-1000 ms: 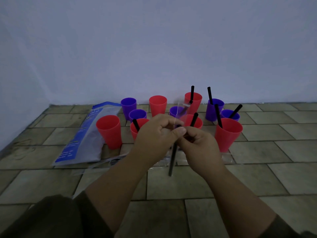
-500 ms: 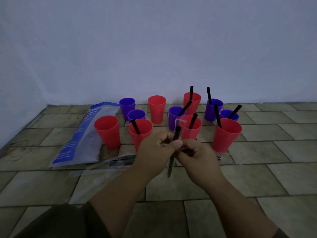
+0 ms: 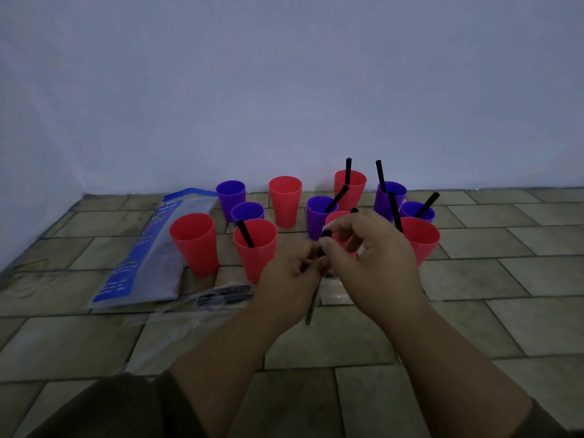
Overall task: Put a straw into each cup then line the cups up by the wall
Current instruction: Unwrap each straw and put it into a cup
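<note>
Several red and purple cups stand on the tiled floor near the wall. A red cup [image 3: 254, 248] at front left holds a black straw; the red cup [image 3: 194, 241] left of it, two purple cups [image 3: 230, 194] and the back red cup [image 3: 285, 197] hold none. Cups on the right, such as the red cup [image 3: 422, 238], hold straws. My left hand [image 3: 292, 273] and my right hand [image 3: 369, 257] both pinch one black straw [image 3: 325, 233] in a clear wrapper; its top sticks out above my fingers and its lower end [image 3: 309, 314] hangs below.
A blue and white plastic bag [image 3: 148, 254] lies flat at left. Clear wrappers with more black straws [image 3: 221, 298] lie on the floor beside my left hand. The white wall [image 3: 284, 90] rises just behind the cups.
Both hands have lowered and shifted slightly right with the straw. The right hand now reaches over the straw's top, and the clear wrapper end no longer sticks up above it.
</note>
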